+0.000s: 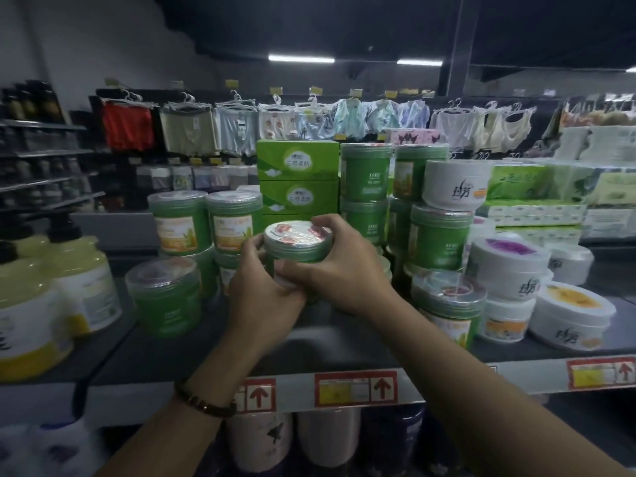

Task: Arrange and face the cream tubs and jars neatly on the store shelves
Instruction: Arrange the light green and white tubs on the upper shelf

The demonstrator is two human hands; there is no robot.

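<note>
Green plastic under glossy clear film: the jar [297, 247] is held up off the shelf [172, 359], in front of the green boxes [297, 166], with stacked green jars [206, 222] on either side. Both hands are on it. The left hand [263, 290] curls its fingers round the left wall, thumb lying up beside the ribbed lid. The right hand [344, 273] arches over the top, fingertips hooked on the far rim of the lid and thumb pressed across the front low down.

By its build it is a stiff, screw-topped tub, probably weighty if full, and not fragile. The film looks slick, so a light pinch could slide — the ribbed lid band and the straight wall offer the surer hold. Gripping the wall seems wiser than the lid alone, since turning it by the lid to bring the label forward might loosen the cap. The white tubs [506, 266] to the right sit at odd angles — a set-down near them wants care
</note>
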